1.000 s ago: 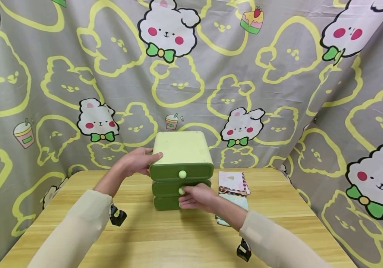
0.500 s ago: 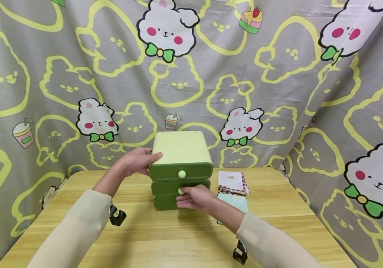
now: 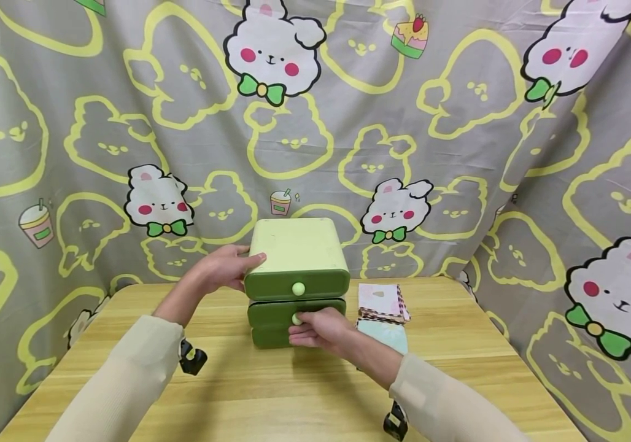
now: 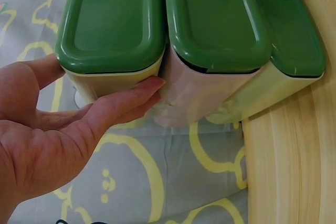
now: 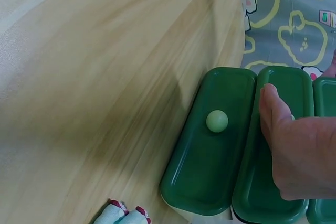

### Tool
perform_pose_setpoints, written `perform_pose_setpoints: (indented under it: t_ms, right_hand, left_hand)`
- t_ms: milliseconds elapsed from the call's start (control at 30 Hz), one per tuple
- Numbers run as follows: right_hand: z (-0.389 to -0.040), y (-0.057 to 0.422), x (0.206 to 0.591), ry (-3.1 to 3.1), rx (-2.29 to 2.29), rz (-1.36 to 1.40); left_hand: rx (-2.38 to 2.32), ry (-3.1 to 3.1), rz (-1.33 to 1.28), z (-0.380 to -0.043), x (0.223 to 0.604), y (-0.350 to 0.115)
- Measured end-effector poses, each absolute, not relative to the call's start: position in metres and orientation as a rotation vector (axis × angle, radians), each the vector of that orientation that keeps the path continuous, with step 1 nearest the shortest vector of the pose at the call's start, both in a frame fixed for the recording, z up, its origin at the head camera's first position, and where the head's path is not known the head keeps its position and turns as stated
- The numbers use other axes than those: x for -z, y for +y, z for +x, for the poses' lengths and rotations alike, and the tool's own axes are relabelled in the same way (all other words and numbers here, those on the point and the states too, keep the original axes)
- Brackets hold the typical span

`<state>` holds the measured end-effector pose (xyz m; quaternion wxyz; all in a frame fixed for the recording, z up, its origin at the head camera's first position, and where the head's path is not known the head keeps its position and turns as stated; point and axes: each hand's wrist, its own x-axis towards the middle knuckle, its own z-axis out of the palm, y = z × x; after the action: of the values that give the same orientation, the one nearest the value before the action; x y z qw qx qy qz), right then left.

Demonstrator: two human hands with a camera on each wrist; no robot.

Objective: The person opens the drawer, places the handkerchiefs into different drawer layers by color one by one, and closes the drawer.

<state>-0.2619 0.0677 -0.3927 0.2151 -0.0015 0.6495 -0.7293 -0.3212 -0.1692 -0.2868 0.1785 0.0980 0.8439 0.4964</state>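
Observation:
A small cabinet with a pale yellow-green top and three stacked dark green drawers stands on the wooden table. My left hand braces its upper left corner, thumb over the top edge and extended fingers along the side. With thumb and fingers, my right hand pinches the round light green knob of the middle drawer. That drawer's front sits slightly forward, with a thin dark gap along its upper edge. The top drawer looks closed. In the right wrist view, the bottom drawer's knob shows untouched.
Right of the cabinet lie folded cloths, a pinkish one with a checked edge and a pale blue one partly behind my right forearm. A patterned grey curtain hangs behind the table.
The middle drawer has come slightly toward me, and a dark gap now shows above its front. My right hand keeps its pinch on the knob; my left hand stays at the corner.

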Motion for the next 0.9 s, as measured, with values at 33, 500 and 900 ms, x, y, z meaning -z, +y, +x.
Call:
perform_pose_setpoints:
  t_ms: [33, 500, 900]
  right_hand:
    - [-0.260, 0.068, 0.392, 1.805, 2.019, -0.004]
    - [-0.241, 0.073, 0.391, 1.843, 1.956, -0.040]
    - [-0.222, 0.076, 0.392, 1.834, 1.923, -0.018]
  left_hand:
    - [-1.404, 2.385, 0.277, -0.321, 0.287, -0.169]
    - [-1.413, 2.363, 0.295, -0.321, 0.288, -0.171]
    - [-1.418, 2.369, 0.284, -0.321, 0.289, -0.172]
